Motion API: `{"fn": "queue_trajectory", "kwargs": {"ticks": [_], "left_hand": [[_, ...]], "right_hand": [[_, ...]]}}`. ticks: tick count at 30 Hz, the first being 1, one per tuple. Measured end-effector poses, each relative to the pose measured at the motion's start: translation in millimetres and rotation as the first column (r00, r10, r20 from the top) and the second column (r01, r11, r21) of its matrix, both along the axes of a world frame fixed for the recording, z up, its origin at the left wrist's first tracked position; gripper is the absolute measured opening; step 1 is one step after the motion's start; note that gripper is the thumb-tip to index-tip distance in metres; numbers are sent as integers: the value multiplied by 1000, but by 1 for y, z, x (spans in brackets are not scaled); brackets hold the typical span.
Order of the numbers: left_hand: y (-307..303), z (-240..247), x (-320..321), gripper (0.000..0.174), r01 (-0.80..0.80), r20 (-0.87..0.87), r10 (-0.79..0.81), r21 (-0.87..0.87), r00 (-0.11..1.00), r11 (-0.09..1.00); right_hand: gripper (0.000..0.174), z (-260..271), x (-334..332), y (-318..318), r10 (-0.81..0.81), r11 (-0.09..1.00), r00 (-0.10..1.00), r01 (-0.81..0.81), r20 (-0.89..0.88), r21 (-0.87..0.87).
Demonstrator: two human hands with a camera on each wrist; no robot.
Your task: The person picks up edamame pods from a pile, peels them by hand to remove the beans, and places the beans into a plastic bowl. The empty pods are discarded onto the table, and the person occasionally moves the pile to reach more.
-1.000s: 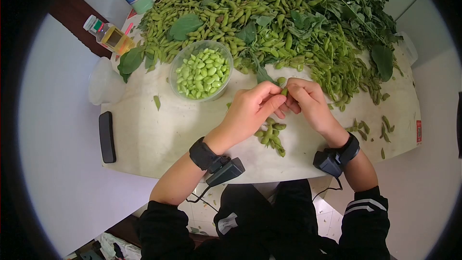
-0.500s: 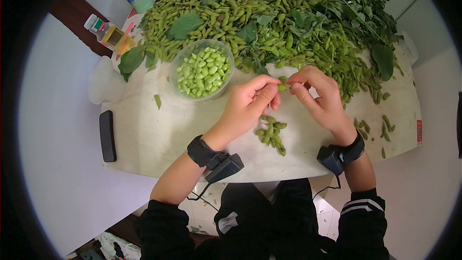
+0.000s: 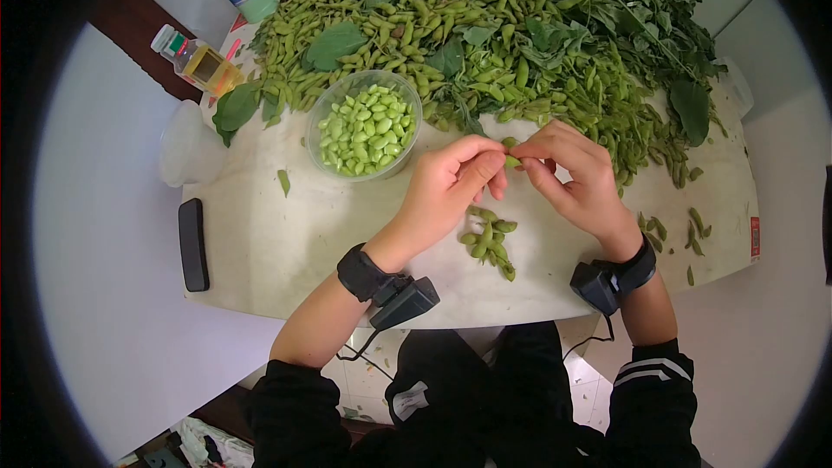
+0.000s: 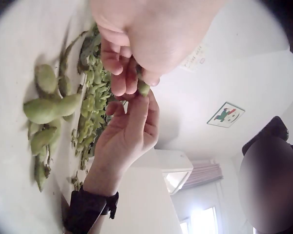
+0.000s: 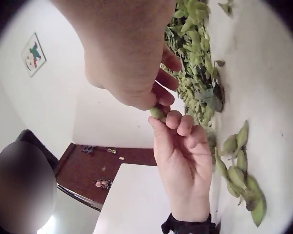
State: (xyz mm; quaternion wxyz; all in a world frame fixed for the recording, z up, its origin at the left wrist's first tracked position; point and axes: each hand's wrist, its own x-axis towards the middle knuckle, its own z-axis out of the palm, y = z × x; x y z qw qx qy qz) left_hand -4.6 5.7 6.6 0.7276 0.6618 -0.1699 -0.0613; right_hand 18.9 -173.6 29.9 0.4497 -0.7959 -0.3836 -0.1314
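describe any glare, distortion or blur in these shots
Head view: distortion bows the table's near edge, corners black. Left wrist view: the window glares white, loose pods look slightly soft. Right wrist view: dark corners, a blur masks the person's head.

The tub (image 3: 313,126) at eleven o'clock is clear plastic, its soybeans (image 3: 368,132) shiny; soybean pods (image 3: 416,9) at twelve look bumpy and dull.

Soft bright light, window (image 4: 204,222) glaring white, faint shadows, dark fisheye edges, wrist views hazier
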Motion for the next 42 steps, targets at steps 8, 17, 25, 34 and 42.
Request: {"fn": "queue_trajectory", "kwargs": {"ticks": [8, 17, 25, 34, 42], "left_hand": [[0, -1, 0, 16, -38, -10, 38, -7, 999, 999], [-1, 1, 0, 14, -94, -8, 94, 7, 996, 996], [-1, 3, -1, 14, -92, -18, 92, -14, 996, 996], [0, 3, 0, 16, -66, 1, 66, -13, 998, 998], [-1, 2, -1, 15, -74, -25, 73, -63, 997, 995]], "right_hand": [[9, -3, 1, 0, -24, 1000, 999, 24, 25, 2], [6, -7, 1, 0, -51, 999, 999, 51, 3, 12], [7, -4, -2, 1, -33, 999, 996, 36, -78, 37], [7, -3, -2, 2, -27, 998, 995, 33, -95, 56], [8, -2, -2, 1, -63, 998, 997, 63, -34, 13]]}}
